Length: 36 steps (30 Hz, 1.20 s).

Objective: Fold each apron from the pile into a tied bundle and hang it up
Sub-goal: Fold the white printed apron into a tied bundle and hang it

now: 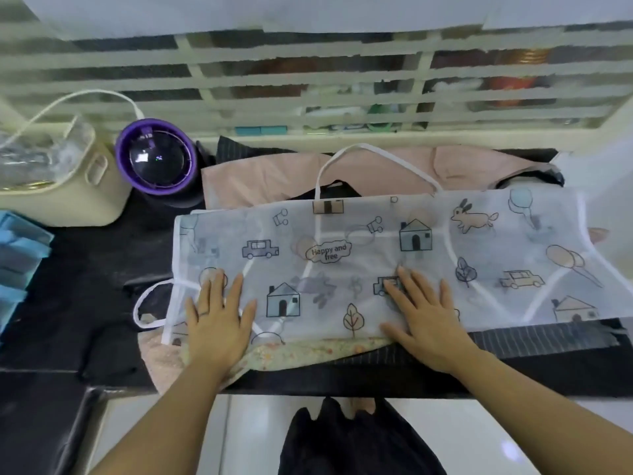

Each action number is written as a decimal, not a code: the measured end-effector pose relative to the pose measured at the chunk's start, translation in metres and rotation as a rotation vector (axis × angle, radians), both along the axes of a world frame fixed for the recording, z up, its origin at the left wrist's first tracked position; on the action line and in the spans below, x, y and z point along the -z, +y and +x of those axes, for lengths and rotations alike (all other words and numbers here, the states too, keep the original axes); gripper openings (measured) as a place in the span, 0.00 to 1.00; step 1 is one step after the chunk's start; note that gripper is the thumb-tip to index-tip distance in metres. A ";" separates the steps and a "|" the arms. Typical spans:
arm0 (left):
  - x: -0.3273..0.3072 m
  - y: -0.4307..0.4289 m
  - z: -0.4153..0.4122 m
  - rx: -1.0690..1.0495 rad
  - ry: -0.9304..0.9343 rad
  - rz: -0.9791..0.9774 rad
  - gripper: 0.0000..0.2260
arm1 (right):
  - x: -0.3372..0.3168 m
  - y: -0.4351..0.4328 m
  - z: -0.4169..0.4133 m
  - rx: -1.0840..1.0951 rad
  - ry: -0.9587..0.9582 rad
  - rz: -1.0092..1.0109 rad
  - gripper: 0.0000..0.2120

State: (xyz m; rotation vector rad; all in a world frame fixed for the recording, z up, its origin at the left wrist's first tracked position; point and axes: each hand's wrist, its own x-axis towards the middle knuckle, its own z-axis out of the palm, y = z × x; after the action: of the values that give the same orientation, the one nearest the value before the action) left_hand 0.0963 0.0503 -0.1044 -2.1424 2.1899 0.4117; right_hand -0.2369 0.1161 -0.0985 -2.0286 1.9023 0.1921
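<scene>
A white translucent apron [359, 241] printed with houses, cars and a rabbit lies folded lengthwise across the dark counter [68, 320]. Its white neck loop [363, 149] arcs over the far edge, and a white tie [144, 310] curls off the left end. My left hand [219, 317] rests flat on the apron's left part, fingers spread. Near the apron's middle front, my right hand [424, 317] also presses flat, palm down. Neither hand grips anything. Under the apron lie a pink apron [274, 176], a floral one [308, 351] and a dark striped one [534, 341].
A purple round appliance [157, 162] and a cream box with a handle [68, 186] stand at the back left. Blue folded cloth [17, 262] is at the far left. A cream window grille [308, 80] runs behind the counter. The floor [479, 440] shows below the counter's front edge.
</scene>
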 end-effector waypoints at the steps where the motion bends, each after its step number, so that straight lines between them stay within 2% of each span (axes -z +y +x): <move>1: 0.000 -0.002 0.008 -0.018 -0.009 0.046 0.32 | 0.000 0.000 0.000 -0.005 0.004 0.002 0.46; 4: -0.012 -0.010 0.009 -0.148 0.005 0.114 0.29 | -0.002 -0.002 0.004 -0.016 0.021 0.003 0.49; 6: -0.022 -0.010 -0.007 -0.133 0.083 0.009 0.28 | -0.004 -0.002 0.007 -0.040 0.045 0.037 0.51; 8: -0.028 -0.004 -0.031 0.136 0.126 -0.095 0.28 | -0.007 -0.003 0.006 -0.059 0.061 0.060 0.52; 10: -0.031 0.011 -0.055 0.509 0.102 -0.013 0.34 | -0.014 -0.004 0.003 -0.075 0.061 0.085 0.48; 12: -0.028 0.025 -0.071 0.677 0.007 0.103 0.34 | -0.020 -0.003 0.001 -0.097 0.077 0.081 0.43; 17: -0.035 0.024 -0.084 0.585 -0.037 0.127 0.29 | -0.011 0.002 -0.005 -0.072 0.072 -0.153 0.40; 19: -0.045 0.014 -0.081 0.552 -0.027 0.127 0.29 | -0.014 -0.003 -0.010 -0.067 0.020 -0.176 0.38; 20: -0.051 0.007 -0.078 0.527 -0.036 0.152 0.28 | -0.026 -0.009 -0.010 -0.058 -0.009 -0.118 0.33; 21: -0.060 0.001 -0.076 0.502 -0.045 0.212 0.26 | -0.040 -0.013 -0.013 -0.058 0.005 -0.037 0.24; 22: -0.071 -0.006 -0.073 0.466 -0.028 0.307 0.22 | -0.055 -0.021 -0.016 -0.063 0.037 0.102 0.14; 23: -0.083 -0.011 -0.073 0.430 0.004 0.431 0.19 | -0.072 -0.030 -0.018 -0.061 0.050 0.237 0.08; 24: -0.097 -0.017 -0.074 0.422 0.019 0.553 0.14 | -0.088 -0.038 -0.019 -0.060 0.060 0.371 0.08; 26: -0.121 -0.026 -0.080 0.480 -0.087 0.752 0.09 | -0.112 -0.053 -0.020 -0.070 0.083 0.601 0.08; 28: -0.133 -0.034 -0.086 0.504 -0.190 0.840 0.11 | -0.123 -0.063 -0.023 -0.106 0.159 0.717 0.07; 30: -0.126 -0.042 -0.089 0.443 -0.187 0.878 0.13 | -0.118 -0.070 -0.025 -0.130 0.197 0.717 0.06; 36: -0.099 -0.059 -0.086 0.313 -0.126 0.820 0.06 | -0.100 -0.076 -0.030 -0.091 0.109 0.468 0.13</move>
State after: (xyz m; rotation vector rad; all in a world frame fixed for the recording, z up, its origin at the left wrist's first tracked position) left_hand 0.0107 -0.0085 -0.0057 -1.3320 1.7784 0.9148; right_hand -0.2668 0.0400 0.0010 -1.8093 1.6302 0.7121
